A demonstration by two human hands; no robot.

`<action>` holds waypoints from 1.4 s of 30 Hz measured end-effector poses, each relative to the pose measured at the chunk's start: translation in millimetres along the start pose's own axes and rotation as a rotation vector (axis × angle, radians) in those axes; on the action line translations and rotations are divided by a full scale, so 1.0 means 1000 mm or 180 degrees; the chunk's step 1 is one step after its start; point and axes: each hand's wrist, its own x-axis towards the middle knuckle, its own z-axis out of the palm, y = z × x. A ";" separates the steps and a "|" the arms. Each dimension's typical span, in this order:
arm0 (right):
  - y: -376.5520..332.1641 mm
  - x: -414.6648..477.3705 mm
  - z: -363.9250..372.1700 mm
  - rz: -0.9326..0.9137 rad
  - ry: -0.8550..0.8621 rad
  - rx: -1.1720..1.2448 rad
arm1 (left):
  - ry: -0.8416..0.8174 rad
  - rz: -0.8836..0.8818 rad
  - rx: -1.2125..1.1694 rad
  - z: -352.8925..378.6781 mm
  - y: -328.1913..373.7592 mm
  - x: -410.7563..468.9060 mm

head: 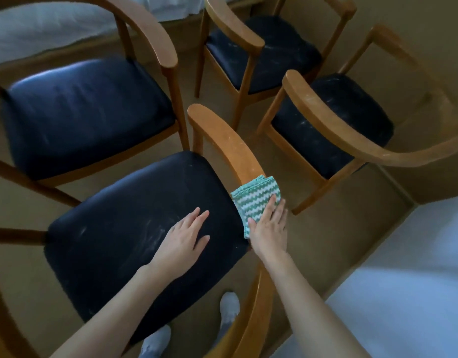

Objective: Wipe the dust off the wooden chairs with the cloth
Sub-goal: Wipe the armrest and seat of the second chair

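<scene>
A wooden armchair with a dusty dark seat [124, 223] stands right below me. Its curved right armrest [222, 140] shows pale dust streaks. A folded green-and-white zigzag cloth [253, 200] lies over the near part of that armrest. My right hand [269, 228] presses flat on the cloth with straight fingers. My left hand [184, 239] rests flat on the seat, fingers straight, holding nothing.
Three more wooden armchairs stand around: one at the left [88, 109], one at the back [261, 52], one at the right [331, 125], the latter two with dusty seats. White bedding [403, 293] lies at the lower right. My feet [229, 306] stand on tan floor.
</scene>
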 end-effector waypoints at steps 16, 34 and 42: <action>0.052 -0.021 0.004 -0.0845 -0.0230 0.0176 | 0.0407 -0.0930 -0.0670 0.002 0.028 0.017; -0.013 0.074 -0.041 -0.0787 -0.0338 0.0017 | 0.0079 -0.0693 -0.0473 -0.003 0.002 0.009; 0.016 0.048 -0.025 -0.1264 -0.0044 -0.0482 | 0.0235 -0.0790 -0.0589 -0.002 0.011 0.020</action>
